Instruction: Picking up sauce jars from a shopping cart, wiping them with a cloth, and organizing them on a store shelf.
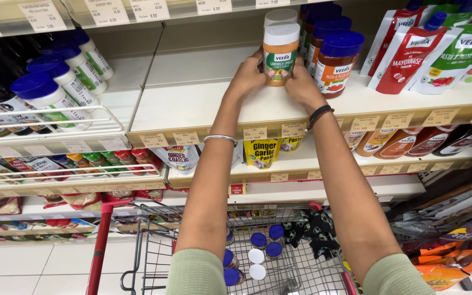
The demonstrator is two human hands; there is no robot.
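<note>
Two hands close round one jar: our left hand (pixel 247 76) presses its left side and our right hand (pixel 300 81) its right, fingers curled against the label, so the jar (pixel 281 53) is clasped between them; it is a smooth plastic cylinder with a flat white lid and an orange and green label, standing upright on the pale shelf (pixel 203 104), long axis vertical, lid up, label facing us; a second white-lidded jar (pixel 279 16) stands just behind it; to the right, touching our right hand, a row of blue-lidded jars (pixel 337 60) with reddish contents runs back; farther right lean glossy soft pouches (pixel 411 54); to the far left lie white bottles with blue caps (pixel 55 87) on a wire rack; near us, below our arms, a wire cart (pixel 279 257) with a red handle holds more round lids.
</note>
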